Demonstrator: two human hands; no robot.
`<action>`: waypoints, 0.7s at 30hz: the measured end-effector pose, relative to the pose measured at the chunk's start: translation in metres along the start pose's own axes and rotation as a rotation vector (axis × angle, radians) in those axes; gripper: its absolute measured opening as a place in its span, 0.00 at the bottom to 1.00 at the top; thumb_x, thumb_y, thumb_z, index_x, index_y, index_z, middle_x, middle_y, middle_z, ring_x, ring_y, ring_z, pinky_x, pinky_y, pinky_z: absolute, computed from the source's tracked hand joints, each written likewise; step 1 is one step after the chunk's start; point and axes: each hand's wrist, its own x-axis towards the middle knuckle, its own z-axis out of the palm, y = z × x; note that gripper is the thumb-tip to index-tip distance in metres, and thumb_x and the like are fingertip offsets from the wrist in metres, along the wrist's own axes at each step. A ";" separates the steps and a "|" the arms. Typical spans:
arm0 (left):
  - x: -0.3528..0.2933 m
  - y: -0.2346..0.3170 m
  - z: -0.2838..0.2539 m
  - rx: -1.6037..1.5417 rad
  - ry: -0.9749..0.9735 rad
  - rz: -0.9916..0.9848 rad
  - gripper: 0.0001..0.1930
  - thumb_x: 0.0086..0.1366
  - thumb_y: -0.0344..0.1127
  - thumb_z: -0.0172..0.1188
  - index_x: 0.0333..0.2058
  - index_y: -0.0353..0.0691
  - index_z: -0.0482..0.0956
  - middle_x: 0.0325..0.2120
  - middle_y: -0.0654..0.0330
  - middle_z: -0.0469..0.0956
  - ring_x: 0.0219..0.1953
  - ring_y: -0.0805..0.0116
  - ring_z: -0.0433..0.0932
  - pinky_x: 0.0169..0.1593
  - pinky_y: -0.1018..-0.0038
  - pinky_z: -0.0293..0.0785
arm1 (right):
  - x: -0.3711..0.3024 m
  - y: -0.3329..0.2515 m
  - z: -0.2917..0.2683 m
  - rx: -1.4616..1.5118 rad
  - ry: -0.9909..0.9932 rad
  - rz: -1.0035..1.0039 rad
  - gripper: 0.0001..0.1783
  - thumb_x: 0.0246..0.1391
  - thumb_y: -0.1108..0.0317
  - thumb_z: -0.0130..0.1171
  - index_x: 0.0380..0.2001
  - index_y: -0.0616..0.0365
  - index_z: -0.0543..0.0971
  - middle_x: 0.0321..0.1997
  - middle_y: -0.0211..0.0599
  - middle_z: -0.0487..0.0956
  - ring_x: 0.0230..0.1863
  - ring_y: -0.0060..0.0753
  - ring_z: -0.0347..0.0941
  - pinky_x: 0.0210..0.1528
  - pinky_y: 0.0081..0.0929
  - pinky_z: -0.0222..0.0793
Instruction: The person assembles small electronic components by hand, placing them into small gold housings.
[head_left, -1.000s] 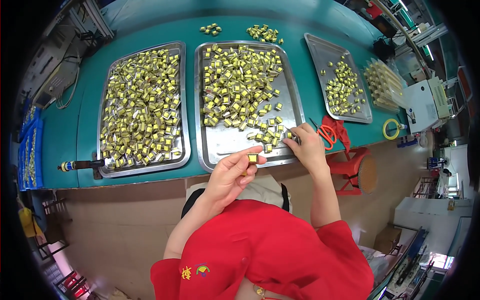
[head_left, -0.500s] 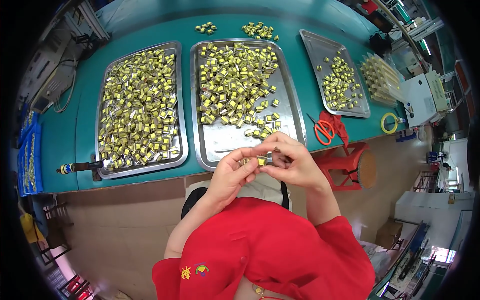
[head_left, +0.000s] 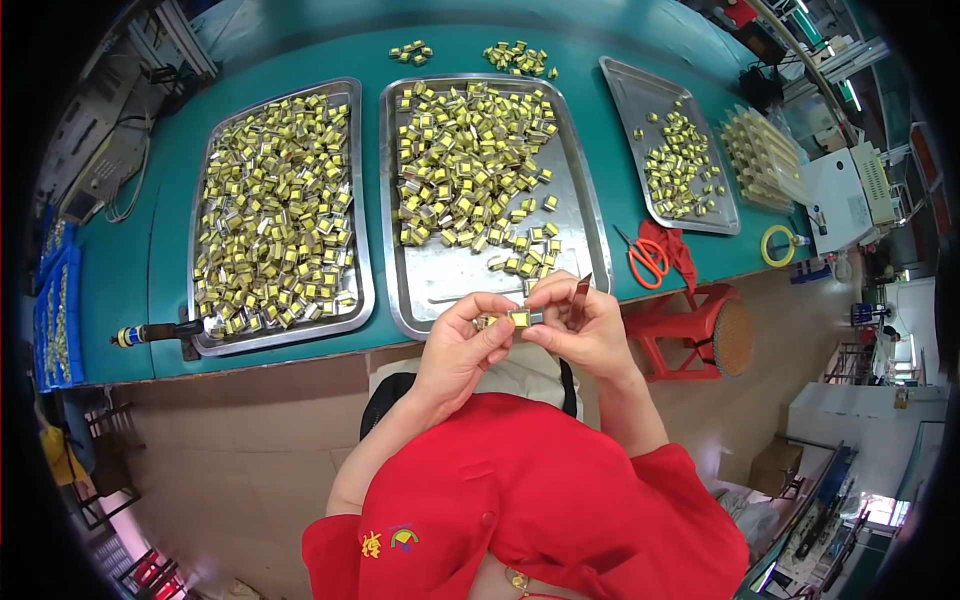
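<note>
My left hand (head_left: 462, 345) is closed, its thumb and forefinger pinching a small yellow-wrapped transformer (head_left: 519, 318) with a metal core. Against the right side of that piece, the thumb and forefinger of my right hand (head_left: 583, 325) come close; contact is hard to make out. A thin, dark, pointed strip (head_left: 584, 287) sticks up from between the right fingers. Both hands are just off the table's near edge, in front of the middle metal tray (head_left: 430, 285), which bears a heap of similar transformers (head_left: 470, 160).
The left tray (head_left: 366, 270) is heaped with transformers; a smaller tray (head_left: 625, 95) at right has fewer. Orange-handled scissors (head_left: 648, 262) lie beside a red cloth (head_left: 680, 255). A yellow tape roll (head_left: 778, 246) is farther right. Below the table edge stands a red stool (head_left: 665, 335).
My right hand has turned and spread slightly, so the dark strip now points up beyond its fingers. The transformer in my left hand has shifted slightly left.
</note>
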 end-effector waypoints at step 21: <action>-0.005 0.006 0.008 0.273 0.015 0.107 0.14 0.61 0.26 0.56 0.46 0.34 0.74 0.33 0.66 0.74 0.30 0.84 0.68 0.33 0.86 0.65 | -0.003 0.000 0.001 -0.105 0.034 -0.026 0.12 0.42 0.84 0.62 0.33 0.67 0.76 0.38 0.35 0.71 0.19 0.07 0.56 0.20 0.08 0.49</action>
